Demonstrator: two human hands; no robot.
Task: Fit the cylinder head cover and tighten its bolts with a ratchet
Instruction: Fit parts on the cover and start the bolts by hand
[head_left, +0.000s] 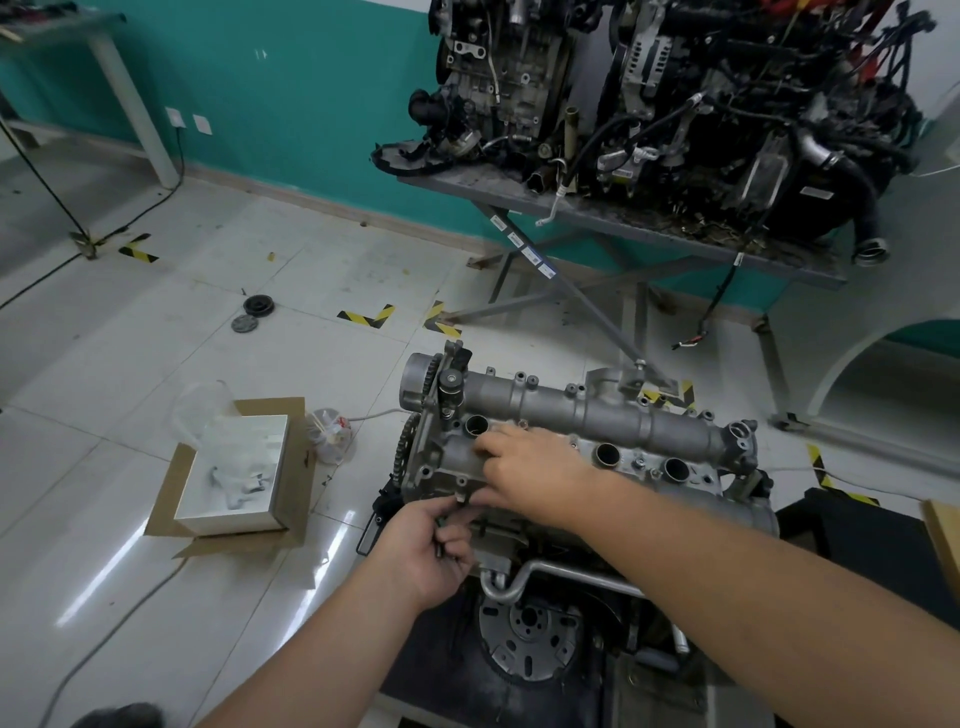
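The grey aluminium cylinder head cover (597, 415) lies on top of the engine (545, 519) in the lower middle of the head view. My right hand (524, 470) rests on the cover's near left part, fingers spread and pointing left toward a spark plug hole (475, 425). My left hand (434, 548) is at the cover's front left edge and holds several dark bolts (440, 543) in its curled fingers, with one bolt (460, 500) pinched at a hole in the edge. No ratchet is in view.
An open cardboard box (234, 467) with plastic bags stands on the tiled floor to the left, a small bag (332, 431) beside it. Two round parts (252, 314) lie farther back. A metal stand (623, 223) carrying other engines stands behind. A dark mat (872, 540) lies at the right.
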